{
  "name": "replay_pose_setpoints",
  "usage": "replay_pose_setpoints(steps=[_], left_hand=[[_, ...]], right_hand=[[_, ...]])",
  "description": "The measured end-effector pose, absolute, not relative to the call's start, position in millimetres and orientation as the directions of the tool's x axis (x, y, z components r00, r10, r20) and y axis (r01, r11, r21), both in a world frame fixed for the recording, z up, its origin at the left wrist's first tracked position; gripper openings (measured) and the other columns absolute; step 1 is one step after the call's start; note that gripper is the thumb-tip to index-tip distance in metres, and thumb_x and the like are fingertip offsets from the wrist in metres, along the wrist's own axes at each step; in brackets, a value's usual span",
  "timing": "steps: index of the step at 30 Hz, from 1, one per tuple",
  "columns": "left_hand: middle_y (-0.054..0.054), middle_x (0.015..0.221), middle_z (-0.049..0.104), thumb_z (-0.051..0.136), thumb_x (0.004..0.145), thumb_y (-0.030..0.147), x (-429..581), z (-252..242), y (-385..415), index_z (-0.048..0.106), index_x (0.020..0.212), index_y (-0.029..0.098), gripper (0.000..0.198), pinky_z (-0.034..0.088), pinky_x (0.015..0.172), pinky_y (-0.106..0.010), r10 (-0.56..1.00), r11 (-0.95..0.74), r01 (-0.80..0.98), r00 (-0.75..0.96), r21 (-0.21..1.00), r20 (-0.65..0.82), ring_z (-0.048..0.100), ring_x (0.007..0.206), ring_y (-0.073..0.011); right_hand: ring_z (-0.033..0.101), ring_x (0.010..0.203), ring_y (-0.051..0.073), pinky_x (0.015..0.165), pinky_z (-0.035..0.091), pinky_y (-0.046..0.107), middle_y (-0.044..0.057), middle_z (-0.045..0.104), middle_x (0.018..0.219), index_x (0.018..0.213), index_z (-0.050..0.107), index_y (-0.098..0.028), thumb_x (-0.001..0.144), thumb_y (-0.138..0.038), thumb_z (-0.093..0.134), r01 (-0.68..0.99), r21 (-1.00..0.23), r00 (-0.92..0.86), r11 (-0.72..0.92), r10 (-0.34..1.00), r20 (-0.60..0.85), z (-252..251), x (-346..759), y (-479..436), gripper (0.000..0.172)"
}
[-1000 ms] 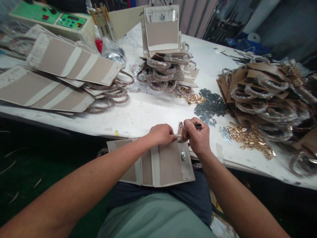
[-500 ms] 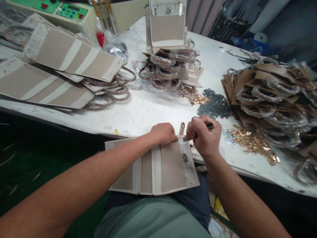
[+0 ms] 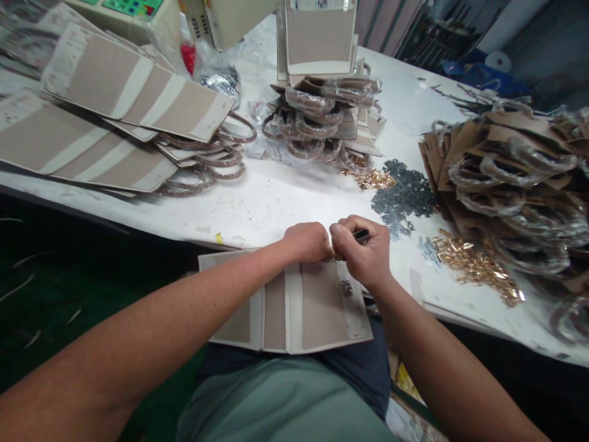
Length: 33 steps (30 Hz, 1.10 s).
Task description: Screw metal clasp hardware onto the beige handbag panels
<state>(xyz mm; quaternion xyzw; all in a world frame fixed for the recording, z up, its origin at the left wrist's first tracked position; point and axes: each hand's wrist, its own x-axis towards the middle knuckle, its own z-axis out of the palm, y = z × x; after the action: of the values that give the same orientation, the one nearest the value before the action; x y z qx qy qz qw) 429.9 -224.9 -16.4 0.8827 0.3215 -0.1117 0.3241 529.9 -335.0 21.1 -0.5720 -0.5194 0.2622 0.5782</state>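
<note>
A beige and white bag panel lies open across my lap, its far edge against the worktable. My left hand is closed at the panel's far edge, fingertips pressed together there. Close beside it, my right hand is wrapped round a slim hand tool with a black end; its tip is hidden by the hand. A small square metal fitting sits on the panel's white right strip, below my right hand.
Stacked bag panels with wrapped handles lie at left, with another stack at centre back. Brown bag pieces are heaped at right. Gold fittings and dark metal plates are piled on the white table.
My right hand has moved left, close against my left hand, and its tool's tip is now hidden. A gold clip visible beyond the panel's edge before is now out of sight.
</note>
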Motion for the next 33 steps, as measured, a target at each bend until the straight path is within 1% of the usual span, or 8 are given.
replay_pose_setpoints(steps=[5, 9, 13, 18, 22, 26, 31, 33], left_hand=[[-0.010, 0.095, 0.079, 0.062, 0.086, 0.063, 427, -15, -226, 0.079, 0.089, 0.023, 0.043, 0.049, 0.076, -0.035, 0.510, -0.598, 0.640, 0.768, 0.483, -0.387, 0.071, 0.089, -0.0277], [-0.007, 0.086, 0.078, 0.063, 0.085, 0.062, 422, -5, -229, 0.079, 0.079, 0.025, 0.041, 0.045, 0.067, -0.032, 0.523, -0.572, 0.657, 0.753, 0.491, -0.399, 0.069, 0.079, -0.0237], [-0.005, 0.090, 0.079, 0.068, 0.082, 0.059, 422, -3, -229, 0.082, 0.086, 0.027, 0.035, 0.044, 0.068, -0.031, 0.530, -0.553, 0.670, 0.742, 0.495, -0.411, 0.068, 0.081, -0.0222], [-0.007, 0.084, 0.077, 0.067, 0.083, 0.060, 424, -5, -229, 0.080, 0.081, 0.024, 0.038, 0.043, 0.068, -0.031, 0.536, -0.550, 0.679, 0.734, 0.487, -0.417, 0.067, 0.078, -0.0223], [-0.005, 0.084, 0.076, 0.069, 0.082, 0.056, 424, -4, -228, 0.080, 0.081, 0.025, 0.032, 0.042, 0.067, -0.031, 0.538, -0.551, 0.677, 0.735, 0.488, -0.413, 0.066, 0.077, -0.0208], [-0.004, 0.079, 0.075, 0.068, 0.083, 0.055, 424, -3, -228, 0.079, 0.077, 0.025, 0.033, 0.041, 0.066, -0.031, 0.536, -0.542, 0.682, 0.731, 0.491, -0.422, 0.065, 0.073, -0.0202], [-0.003, 0.082, 0.077, 0.070, 0.082, 0.054, 425, -3, -228, 0.080, 0.081, 0.026, 0.029, 0.040, 0.065, -0.031, 0.533, -0.546, 0.677, 0.735, 0.494, -0.419, 0.065, 0.075, -0.0202], [-0.003, 0.080, 0.076, 0.069, 0.083, 0.054, 425, -1, -229, 0.079, 0.079, 0.025, 0.030, 0.039, 0.065, -0.031, 0.542, -0.536, 0.686, 0.727, 0.492, -0.422, 0.065, 0.074, -0.0198]], right_hand=[[0.046, 0.051, 0.013, 0.050, 0.036, 0.029, -0.003, 0.054, 0.056, 0.061, 0.052, -0.023, 0.096, -0.041, 0.071, 0.305, -0.932, 0.323, 0.197, 0.899, 0.296, 12, 535, -336, 0.045], [0.042, 0.046, 0.013, 0.046, 0.033, 0.029, -0.004, 0.048, 0.051, 0.059, 0.049, -0.024, 0.096, -0.040, 0.073, 0.210, -0.947, 0.354, 0.245, 0.883, 0.307, 19, 537, -337, 0.047], [0.041, 0.043, 0.013, 0.044, 0.031, 0.029, -0.005, 0.047, 0.050, 0.060, 0.048, -0.025, 0.095, -0.039, 0.075, 0.109, -0.913, 0.407, 0.394, 0.820, 0.402, 25, 532, -338, 0.047], [0.040, 0.042, 0.013, 0.044, 0.032, 0.030, -0.005, 0.047, 0.049, 0.059, 0.048, -0.025, 0.095, -0.039, 0.076, 0.119, -0.945, 0.432, 0.304, 0.841, 0.325, 15, 531, -336, 0.048], [0.039, 0.042, 0.012, 0.042, 0.031, 0.029, -0.006, 0.045, 0.050, 0.061, 0.047, -0.025, 0.094, -0.040, 0.076, 0.099, -0.918, 0.468, 0.383, 0.796, 0.383, 15, 532, -336, 0.047], [0.039, 0.043, 0.012, 0.043, 0.033, 0.029, -0.006, 0.044, 0.050, 0.059, 0.046, -0.025, 0.093, -0.042, 0.076, 0.139, -0.940, 0.465, 0.310, 0.818, 0.338, 18, 533, -337, 0.049], [0.040, 0.041, 0.012, 0.041, 0.033, 0.029, -0.007, 0.042, 0.050, 0.062, 0.046, -0.026, 0.094, -0.040, 0.075, 0.093, -0.908, 0.506, 0.408, 0.766, 0.397, 18, 538, -341, 0.045], [0.040, 0.041, 0.012, 0.041, 0.032, 0.028, -0.007, 0.042, 0.049, 0.061, 0.046, -0.026, 0.094, -0.040, 0.074, 0.088, -0.921, 0.520, 0.380, 0.771, 0.367, 13, 539, -342, 0.046]])
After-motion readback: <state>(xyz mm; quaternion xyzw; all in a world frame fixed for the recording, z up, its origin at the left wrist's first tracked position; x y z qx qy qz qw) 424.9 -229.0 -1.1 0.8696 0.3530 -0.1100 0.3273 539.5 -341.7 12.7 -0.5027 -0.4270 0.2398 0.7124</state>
